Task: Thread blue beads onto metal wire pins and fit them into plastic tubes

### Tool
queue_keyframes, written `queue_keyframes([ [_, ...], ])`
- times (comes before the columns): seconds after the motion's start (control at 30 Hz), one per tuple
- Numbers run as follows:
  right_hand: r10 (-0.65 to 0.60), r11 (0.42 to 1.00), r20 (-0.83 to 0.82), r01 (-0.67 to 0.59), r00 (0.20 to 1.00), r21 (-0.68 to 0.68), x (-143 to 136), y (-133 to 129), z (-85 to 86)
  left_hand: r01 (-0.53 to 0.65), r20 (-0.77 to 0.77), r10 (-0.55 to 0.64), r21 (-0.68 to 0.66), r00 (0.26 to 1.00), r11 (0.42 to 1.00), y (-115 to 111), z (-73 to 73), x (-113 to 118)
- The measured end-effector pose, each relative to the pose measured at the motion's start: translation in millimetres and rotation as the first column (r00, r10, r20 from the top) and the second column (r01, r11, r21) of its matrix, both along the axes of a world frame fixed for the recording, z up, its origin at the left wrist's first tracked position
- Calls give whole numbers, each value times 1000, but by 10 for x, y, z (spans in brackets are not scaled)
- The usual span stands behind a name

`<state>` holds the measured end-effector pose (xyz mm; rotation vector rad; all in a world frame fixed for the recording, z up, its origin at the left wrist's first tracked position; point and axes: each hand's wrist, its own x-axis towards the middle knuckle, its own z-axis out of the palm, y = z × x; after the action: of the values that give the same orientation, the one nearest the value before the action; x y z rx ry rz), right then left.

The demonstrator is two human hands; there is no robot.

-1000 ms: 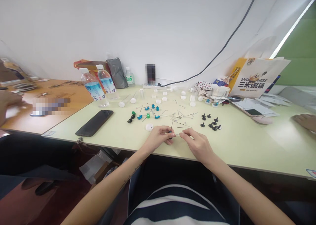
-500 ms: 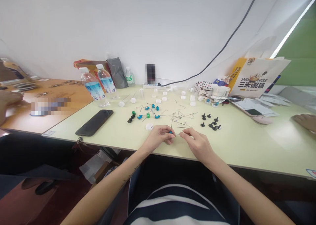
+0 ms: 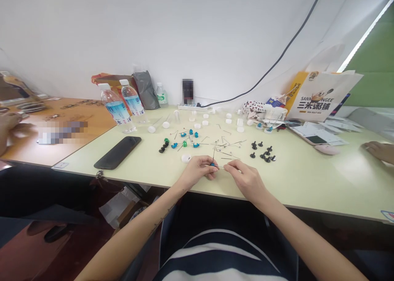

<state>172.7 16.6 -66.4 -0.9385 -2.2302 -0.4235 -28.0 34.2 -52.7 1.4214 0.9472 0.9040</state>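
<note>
My left hand (image 3: pixel 200 168) is closed round a small blue part (image 3: pixel 212 164) above the near edge of the table. From that part a thin dark rod (image 3: pixel 214 154) sticks up. My right hand (image 3: pixel 243 176) pinches the end of a thin metal rod (image 3: pixel 220 166) that lies level and reaches the blue part. Whether its tip sits inside the part is too small to tell. Just beyond my hands lie loose thin metal rods (image 3: pixel 227 153), some bent. More blue parts (image 3: pixel 196 145), a green part (image 3: pixel 184 143) and a white cap (image 3: pixel 186 158) lie to the left.
Black flanged parts (image 3: pixel 267 154) lie right of my hands, black pieces (image 3: pixel 162 148) and a phone (image 3: pixel 117 152) left. White-capped clear tubes (image 3: pixel 166 124), water bottles (image 3: pixel 116 108) and a paper bag (image 3: pixel 320 96) stand further back. Other people's hands (image 3: pixel 380 150) show at both sides.
My hands stay in almost the same place, with the blue part and the rod still between them. At the far right, another person's hand has shifted slightly to the left.
</note>
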Motion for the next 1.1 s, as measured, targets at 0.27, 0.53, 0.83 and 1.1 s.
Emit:
queue_keyframes([
  [0.27,6,999,11,-7,1000,45,-10,-7,26,2,-9,-2,16,1000,1000,2,-4,8],
  [0.53,-2,999,27,1,1000,33,-11,-3,0,6,-48,-5,16,999,1000,-24,59,18],
  [0.83,-33,999,-121,30,992,-27,-57,30,-4,-62,-20,62,16,998,998,-26,60,16],
  [1.1,36,995,-112,-46,993,-87,-44,45,-42,-30,-57,33,40,998,999,-32,69,18],
])
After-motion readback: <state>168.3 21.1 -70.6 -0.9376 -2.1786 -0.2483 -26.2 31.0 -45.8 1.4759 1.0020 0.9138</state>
